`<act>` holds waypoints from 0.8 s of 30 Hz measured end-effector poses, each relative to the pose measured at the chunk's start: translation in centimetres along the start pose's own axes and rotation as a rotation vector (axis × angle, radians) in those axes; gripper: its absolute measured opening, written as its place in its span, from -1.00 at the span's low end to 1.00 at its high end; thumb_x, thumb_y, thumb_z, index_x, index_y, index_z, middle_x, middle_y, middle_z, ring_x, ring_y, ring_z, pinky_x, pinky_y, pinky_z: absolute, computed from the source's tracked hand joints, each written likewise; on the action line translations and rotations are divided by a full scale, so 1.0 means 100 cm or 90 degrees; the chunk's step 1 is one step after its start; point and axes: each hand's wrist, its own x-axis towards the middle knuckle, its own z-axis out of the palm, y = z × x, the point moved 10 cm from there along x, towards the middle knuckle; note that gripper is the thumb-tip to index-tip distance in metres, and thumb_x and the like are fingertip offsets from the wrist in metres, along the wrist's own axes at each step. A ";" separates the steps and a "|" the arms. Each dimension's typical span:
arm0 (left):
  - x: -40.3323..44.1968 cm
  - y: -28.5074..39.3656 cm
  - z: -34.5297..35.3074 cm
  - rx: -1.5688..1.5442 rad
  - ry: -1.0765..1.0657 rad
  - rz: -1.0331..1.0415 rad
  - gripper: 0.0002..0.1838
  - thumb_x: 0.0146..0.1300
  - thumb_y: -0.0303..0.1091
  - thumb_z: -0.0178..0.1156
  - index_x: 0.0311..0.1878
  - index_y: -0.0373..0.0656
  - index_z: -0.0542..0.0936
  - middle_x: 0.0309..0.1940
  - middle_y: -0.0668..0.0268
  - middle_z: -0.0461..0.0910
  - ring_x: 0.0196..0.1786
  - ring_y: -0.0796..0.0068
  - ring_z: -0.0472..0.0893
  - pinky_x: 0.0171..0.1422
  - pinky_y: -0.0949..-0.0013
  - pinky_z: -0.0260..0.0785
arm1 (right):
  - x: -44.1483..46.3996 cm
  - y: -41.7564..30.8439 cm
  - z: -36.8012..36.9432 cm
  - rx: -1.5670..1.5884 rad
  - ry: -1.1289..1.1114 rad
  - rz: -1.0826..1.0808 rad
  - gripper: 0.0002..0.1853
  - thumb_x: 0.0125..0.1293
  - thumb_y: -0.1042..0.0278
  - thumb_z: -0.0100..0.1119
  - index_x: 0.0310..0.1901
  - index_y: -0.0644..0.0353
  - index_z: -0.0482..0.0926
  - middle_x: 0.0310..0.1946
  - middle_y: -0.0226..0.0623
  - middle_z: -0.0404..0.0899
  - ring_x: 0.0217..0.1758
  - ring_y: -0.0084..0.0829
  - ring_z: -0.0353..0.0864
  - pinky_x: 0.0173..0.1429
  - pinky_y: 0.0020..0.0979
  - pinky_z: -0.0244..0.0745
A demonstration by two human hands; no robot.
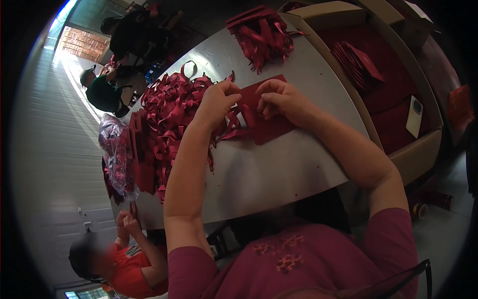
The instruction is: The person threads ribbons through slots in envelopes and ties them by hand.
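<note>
While both arms reach out over the table (259, 184), the left hand (215, 103) is bent with its thumb and forefinger nearly together, just left of a flat dark-red piece (274, 125); whether a ribbon is caught between them I cannot tell. The right hand (288, 102) is over the right part of that piece, its fingers curled in toward the thumb, and the view does not show clearly if they grip anything. The piece lies slanted above the middle of the table, with loose red ribbons (239, 132) trailing at its left edge.

A large tangled heap of ribbons (169, 112) covers the table to the left of the left hand, with red flat pieces (142, 164) and a clear plastic bag (115, 149) further left. On the far side sits another ribboned bundle (260, 37). To the right, an open cardboard box (417, 157) holds a red stack (354, 65) and a phone (414, 117). At the near left, a person in orange (134, 269) has both hands raised by the table edge
</note>
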 end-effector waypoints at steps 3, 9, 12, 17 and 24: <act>-0.029 0.018 -0.010 -0.144 0.051 -0.029 -0.87 0.23 -0.53 0.21 -0.16 -0.33 0.62 -0.32 0.33 0.65 -0.30 0.61 0.59 -0.15 0.51 0.44 | -0.009 -0.036 0.005 -0.101 0.039 -0.177 -0.78 0.37 0.38 0.15 0.02 0.18 0.50 -0.20 -0.25 0.62 -0.18 -0.43 0.66 -0.05 -0.41 0.62; -0.075 0.074 -0.004 -0.125 0.050 0.082 -0.84 0.28 -0.56 0.17 -0.09 -0.33 0.62 -0.31 0.36 0.65 -0.26 0.66 0.59 -0.12 0.54 0.45 | -0.089 -0.126 0.078 -0.923 0.262 -0.762 -0.61 0.13 0.35 0.38 0.02 0.08 0.55 -0.05 -0.22 0.57 0.00 -0.18 0.61 0.09 -0.21 0.55; -0.086 0.078 0.003 -0.113 0.076 0.069 -0.85 0.29 -0.55 0.18 -0.10 -0.32 0.63 -0.33 0.33 0.64 -0.27 0.65 0.59 -0.15 0.54 0.45 | -0.068 -0.098 0.070 -0.894 0.086 -0.618 -0.54 0.07 0.42 0.43 0.05 0.10 0.55 0.01 -0.25 0.53 0.04 -0.28 0.60 0.15 -0.32 0.50; -0.130 0.099 -0.029 0.010 0.381 0.339 -0.94 0.27 -0.54 0.24 -0.20 -0.29 0.63 -0.41 0.31 0.56 -0.37 0.58 0.55 -0.26 0.51 0.41 | -0.038 -0.070 0.039 -0.435 0.008 -0.227 -0.55 0.07 0.35 0.48 0.00 0.14 0.53 -0.18 -0.28 0.58 -0.13 -0.44 0.61 -0.03 -0.40 0.54; -0.154 0.092 0.016 0.116 0.452 0.302 -0.77 -0.02 -0.52 0.45 -0.37 -0.24 0.54 -0.43 0.22 0.51 -0.44 0.28 0.53 -0.37 0.33 0.39 | -0.043 -0.071 0.042 -0.454 0.064 -0.292 -0.56 0.06 0.39 0.46 -0.01 0.18 0.54 -0.20 -0.37 0.59 -0.13 -0.57 0.58 0.01 -0.46 0.52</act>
